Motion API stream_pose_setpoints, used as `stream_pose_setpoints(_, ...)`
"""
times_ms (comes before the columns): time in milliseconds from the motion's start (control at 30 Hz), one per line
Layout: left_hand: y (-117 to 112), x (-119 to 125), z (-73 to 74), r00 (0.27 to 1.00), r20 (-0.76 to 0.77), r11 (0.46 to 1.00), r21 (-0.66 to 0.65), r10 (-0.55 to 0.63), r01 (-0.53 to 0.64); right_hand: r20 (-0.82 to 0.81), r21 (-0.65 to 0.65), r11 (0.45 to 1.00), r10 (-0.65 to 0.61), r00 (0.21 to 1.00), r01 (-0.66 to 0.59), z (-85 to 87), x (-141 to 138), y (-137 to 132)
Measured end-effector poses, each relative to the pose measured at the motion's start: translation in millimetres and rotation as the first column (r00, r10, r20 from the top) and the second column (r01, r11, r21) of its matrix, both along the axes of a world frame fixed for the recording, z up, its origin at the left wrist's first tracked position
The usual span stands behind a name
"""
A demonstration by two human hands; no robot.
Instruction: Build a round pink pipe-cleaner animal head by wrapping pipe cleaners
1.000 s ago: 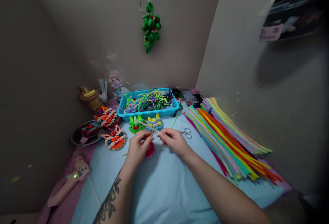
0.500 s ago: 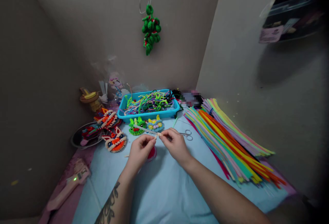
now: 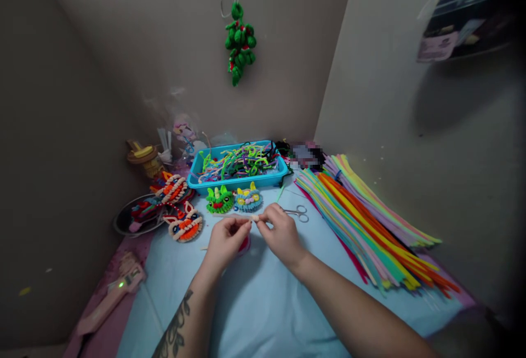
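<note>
Between the fingertips of both hands is a pale pipe cleaner (image 3: 255,218), with a small thicker bit at my right fingertips. My left hand (image 3: 227,237) pinches it from the left, and a straight length runs leftward above that hand. My right hand (image 3: 280,232) pinches the other end. A red round item (image 3: 245,246) lies partly hidden behind my left hand. Just beyond are a green animal-face craft (image 3: 219,200) and a blue and yellow one (image 3: 248,199). Scissors (image 3: 302,213) lie beside my right hand, their blades partly covered.
A blue tray (image 3: 238,185) of pipe cleaner scraps stands at the back. Bundled pipe cleaners (image 3: 361,221) lie on the right. Orange face crafts (image 3: 186,225) sit left by a metal bowl (image 3: 123,229). A lit glue gun (image 3: 119,289) rests front left. A green craft (image 3: 240,46) hangs above.
The pale strip has swung down from its raised slant to lie nearly level, close above my left hand. Both hands stay in almost the same place, and the view has shifted slightly.
</note>
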State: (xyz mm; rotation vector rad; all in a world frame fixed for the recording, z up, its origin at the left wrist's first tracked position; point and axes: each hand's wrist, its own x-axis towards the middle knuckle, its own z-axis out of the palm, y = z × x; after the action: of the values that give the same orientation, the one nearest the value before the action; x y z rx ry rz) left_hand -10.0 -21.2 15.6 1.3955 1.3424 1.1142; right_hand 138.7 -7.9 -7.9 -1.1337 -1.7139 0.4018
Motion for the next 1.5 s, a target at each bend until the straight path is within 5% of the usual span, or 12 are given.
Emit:
stream_pose_setpoints(433,-3.2,4.6,4.5,0.985,-0.134,0.982,0.166,0.11,-0.087,0.058,0.056,0.998,-0.043,0.997,0.04,-6.3,-4.8,-2.0)
stream_pose_setpoints(733,2.2,-6.3,-0.8,0.984,-0.127,0.978,0.185,0.125,-0.101,-0.078,-0.004,0.981,0.194,0.978,-0.195,3.8,-0.6,-4.1)
stream_pose_setpoints(1000,2.3,-6.3,1.9,0.981,-0.196,0.946,0.319,0.004,0.06,-0.061,-0.033,0.95,0.308,0.949,-0.31,6.0,2.8,0.5)
stream_pose_setpoints(1233,5.5,-6.4,-8.5,0.994,-0.106,0.977,0.215,0.022,0.001,-0.118,-0.072,0.972,0.214,0.97,-0.224,7.8,3.0,1.2)
stream_pose_setpoints(1500,-0.2,-4.1,-3.0,0.994,-0.113,0.985,0.172,-0.003,0.023,-0.201,-0.095,0.991,0.074,0.977,-0.095,9.8,2.5,1.8)
